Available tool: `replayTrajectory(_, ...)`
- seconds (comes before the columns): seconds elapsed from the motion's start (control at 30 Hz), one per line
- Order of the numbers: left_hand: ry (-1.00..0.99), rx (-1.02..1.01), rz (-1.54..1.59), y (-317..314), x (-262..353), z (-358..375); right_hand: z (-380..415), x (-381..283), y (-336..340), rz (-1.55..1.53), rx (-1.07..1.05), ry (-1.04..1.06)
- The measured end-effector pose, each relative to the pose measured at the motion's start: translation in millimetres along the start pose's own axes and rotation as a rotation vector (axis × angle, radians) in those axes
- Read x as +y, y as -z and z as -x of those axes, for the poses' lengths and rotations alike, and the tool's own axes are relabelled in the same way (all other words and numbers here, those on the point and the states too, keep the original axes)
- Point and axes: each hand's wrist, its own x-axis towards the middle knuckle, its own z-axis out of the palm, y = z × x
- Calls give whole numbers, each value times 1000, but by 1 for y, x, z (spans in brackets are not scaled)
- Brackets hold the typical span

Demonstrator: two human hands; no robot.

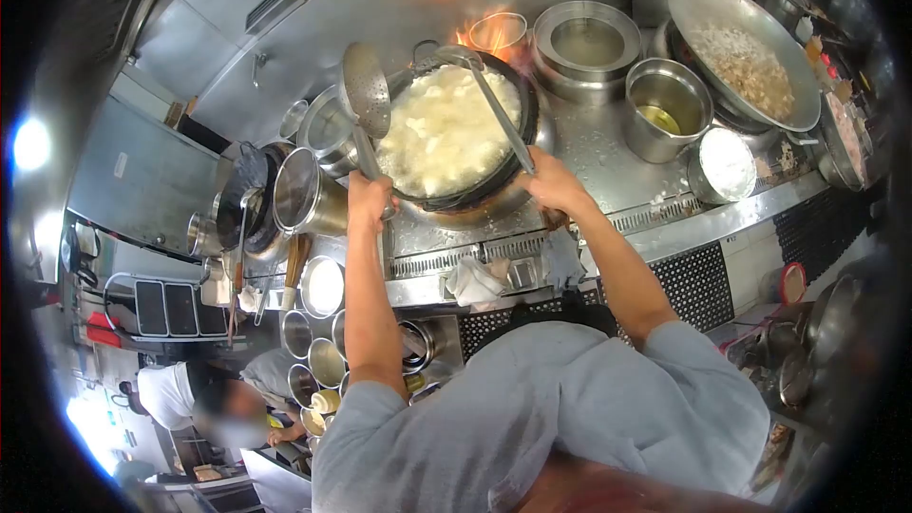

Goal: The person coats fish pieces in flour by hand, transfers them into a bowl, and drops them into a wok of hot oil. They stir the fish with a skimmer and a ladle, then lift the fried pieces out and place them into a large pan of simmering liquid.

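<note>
My left hand (370, 198) is closed round the handle of a perforated skimmer (366, 90), whose metal bowl is raised over the left side of a wok (525, 109). Bubbling, frothy oil (446, 133) with pale pieces in it fills the wok. In my right hand (552, 182) is the long handle of a ladle (501, 117). The ladle's bowl lies at the wok's far rim. Flames (483, 30) rise behind the wok.
Metal pots (668, 100) stand right of the wok, beside a large tilted pan (807, 85) of food. A white-filled bowl (727, 166) sits nearer. To the left are a strainer pot (313, 195) and a dark wok (228, 218). Another person (169, 394) is at lower left.
</note>
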Motion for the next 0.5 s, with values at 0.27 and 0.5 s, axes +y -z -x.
replayTrajectory(0.27,130,11,88,28,-42,50,62,-10,-51,-212,-92,-83)
replayTrajectory(0.5,212,-190,490,18,-83,25,28,-18,-141,-271,-29,-65)
